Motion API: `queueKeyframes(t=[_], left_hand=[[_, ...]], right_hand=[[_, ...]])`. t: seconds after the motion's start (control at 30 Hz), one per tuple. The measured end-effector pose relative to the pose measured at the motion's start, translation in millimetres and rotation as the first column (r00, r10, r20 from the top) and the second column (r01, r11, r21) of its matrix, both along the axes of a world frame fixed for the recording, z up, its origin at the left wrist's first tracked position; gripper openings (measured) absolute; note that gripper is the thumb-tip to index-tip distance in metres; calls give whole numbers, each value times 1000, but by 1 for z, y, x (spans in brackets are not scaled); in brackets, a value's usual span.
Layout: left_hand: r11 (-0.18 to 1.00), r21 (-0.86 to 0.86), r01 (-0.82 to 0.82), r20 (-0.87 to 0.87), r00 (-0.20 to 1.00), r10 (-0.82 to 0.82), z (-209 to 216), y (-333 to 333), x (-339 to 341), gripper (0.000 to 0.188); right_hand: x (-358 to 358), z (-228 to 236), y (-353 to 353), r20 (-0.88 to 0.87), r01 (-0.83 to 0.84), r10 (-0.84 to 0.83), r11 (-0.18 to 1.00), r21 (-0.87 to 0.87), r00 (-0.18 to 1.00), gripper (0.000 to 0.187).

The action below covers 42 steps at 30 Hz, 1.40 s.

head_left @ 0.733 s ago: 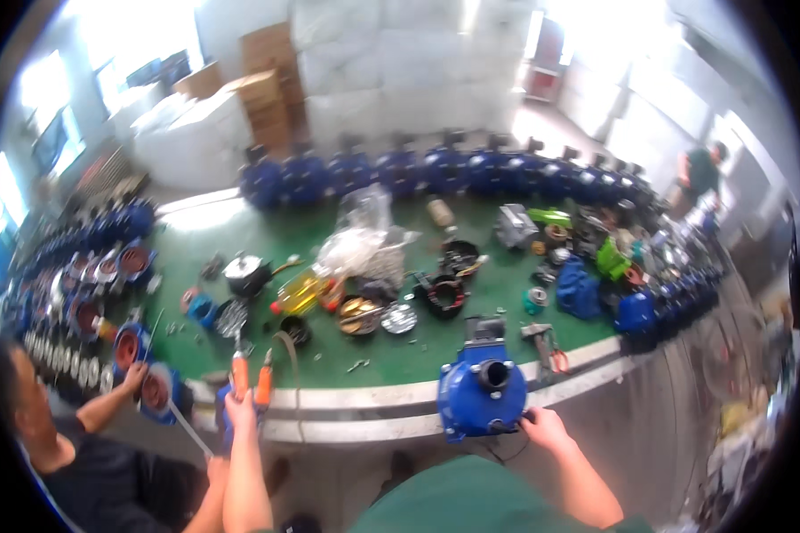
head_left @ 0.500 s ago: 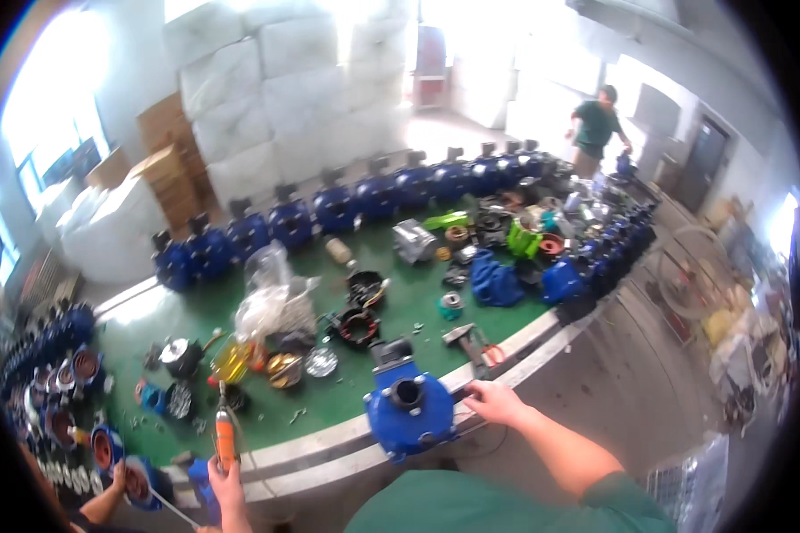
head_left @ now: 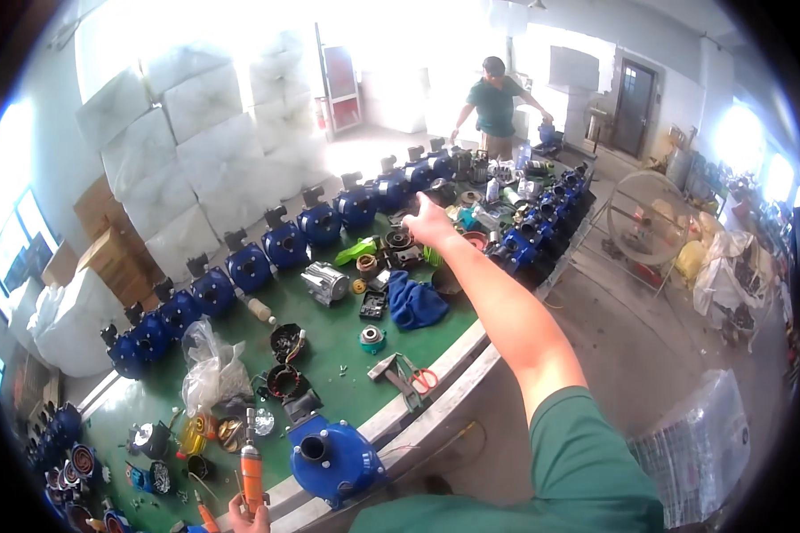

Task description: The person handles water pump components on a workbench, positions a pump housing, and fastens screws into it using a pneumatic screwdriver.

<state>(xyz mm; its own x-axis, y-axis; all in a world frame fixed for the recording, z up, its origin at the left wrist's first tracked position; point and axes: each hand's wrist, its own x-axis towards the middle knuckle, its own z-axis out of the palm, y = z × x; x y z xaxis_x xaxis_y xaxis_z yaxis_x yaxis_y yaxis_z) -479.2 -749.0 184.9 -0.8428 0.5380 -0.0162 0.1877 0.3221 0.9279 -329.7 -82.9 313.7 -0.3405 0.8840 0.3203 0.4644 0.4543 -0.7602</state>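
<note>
My left hand (head_left: 251, 517) is wrapped round an orange power screwdriver (head_left: 252, 475) at the lower edge, its bit end pointing up. Just right of it, a blue pump (head_left: 336, 462) with a round inlet rests on the table's near edge. My right arm stretches far forward across the bench. Over the pile of parts, my right hand (head_left: 433, 224) has fingers partly extended, and nothing shows in it. Beneath and near it lie a brown ring-shaped part (head_left: 399, 240), a bright green part (head_left: 356, 251) and a blue cloth (head_left: 416, 300).
Several blue pumps (head_left: 284, 244) line the far edge of the green table (head_left: 329, 355). A hammer (head_left: 387, 366) and red-handled scissors (head_left: 425, 380) lie near the front edge. Another person (head_left: 496, 107) stands at the far end, one hand at a blue pump. A large fan (head_left: 646, 218) stands right.
My right hand has left the side of the near blue pump and reached far forward over the parts. The view has turned right. My left hand still holds the screwdriver.
</note>
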Motion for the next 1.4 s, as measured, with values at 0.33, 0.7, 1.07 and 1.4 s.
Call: queueKeyframes(t=[0.33, 0.7, 1.07, 1.4], left_hand=[[990, 10, 140, 161, 977, -140, -3, 61, 46, 37], [940, 25, 341, 68, 937, -342, -34, 127, 43, 36], [956, -219, 197, -142, 962, -231, -73, 156, 22, 50], [982, -177, 71, -164, 981, -101, -74, 157, 39, 52]], right_hand=[[32, -122, -191, 138, -622, 628, 669, 406, 766, 43], [141, -247, -210, 142, -681, 723, 687, -253, 677, 49], [282, -373, -229, 294, 113, 120, 736, -668, 948, 50], [285, -379, -201, 317, 109, 135, 756, -645, 939, 43]])
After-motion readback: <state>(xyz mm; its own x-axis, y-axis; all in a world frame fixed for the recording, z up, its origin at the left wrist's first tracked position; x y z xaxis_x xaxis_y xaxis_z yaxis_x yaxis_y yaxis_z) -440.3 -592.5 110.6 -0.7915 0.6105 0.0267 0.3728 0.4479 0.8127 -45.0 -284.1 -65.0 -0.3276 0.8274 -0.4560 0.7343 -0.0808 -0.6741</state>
